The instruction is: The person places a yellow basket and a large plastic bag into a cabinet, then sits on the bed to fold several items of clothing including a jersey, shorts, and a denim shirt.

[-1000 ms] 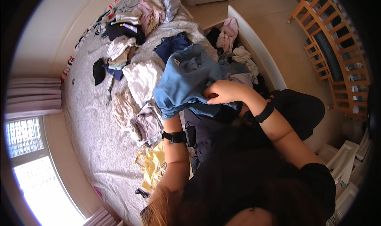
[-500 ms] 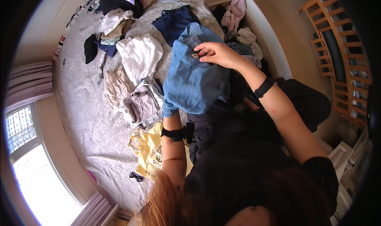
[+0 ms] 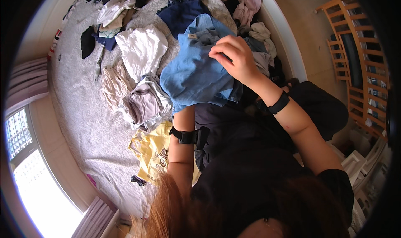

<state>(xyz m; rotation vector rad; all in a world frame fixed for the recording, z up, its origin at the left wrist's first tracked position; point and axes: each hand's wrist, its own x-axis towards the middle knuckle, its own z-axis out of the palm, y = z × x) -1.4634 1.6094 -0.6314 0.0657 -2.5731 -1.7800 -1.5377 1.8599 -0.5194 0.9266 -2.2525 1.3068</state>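
Note:
A blue denim shirt (image 3: 194, 77) with a small pale label at its collar is draped over my lap and the bed edge. My left forearm goes up under its lower edge, and the cloth hides that hand and its fingers. Above the shirt's right half is my right hand (image 3: 237, 58), its fingers curled and the thumb and forefinger pinched at the cloth. Just beyond the shirt lies a dark navy ruffled garment (image 3: 183, 15). To the left are a crumpled white garment (image 3: 142, 50) and a folded mauve-grey garment (image 3: 144, 103).
A yellow printed cloth (image 3: 152, 152) lies by my left forearm on the pale patterned bedspread (image 3: 83, 112). Folded clothes (image 3: 115, 14) are stacked at the far left. Past the shirt on the right, a white-sided drawer (image 3: 288, 41) holds several garments. A wooden rack (image 3: 353, 41) stands farther right.
The shirt has shifted left, its collar label now farther left and higher. My right hand has moved right from the label, and its fingers have curled into a pinch. More cloth covers my left wrist.

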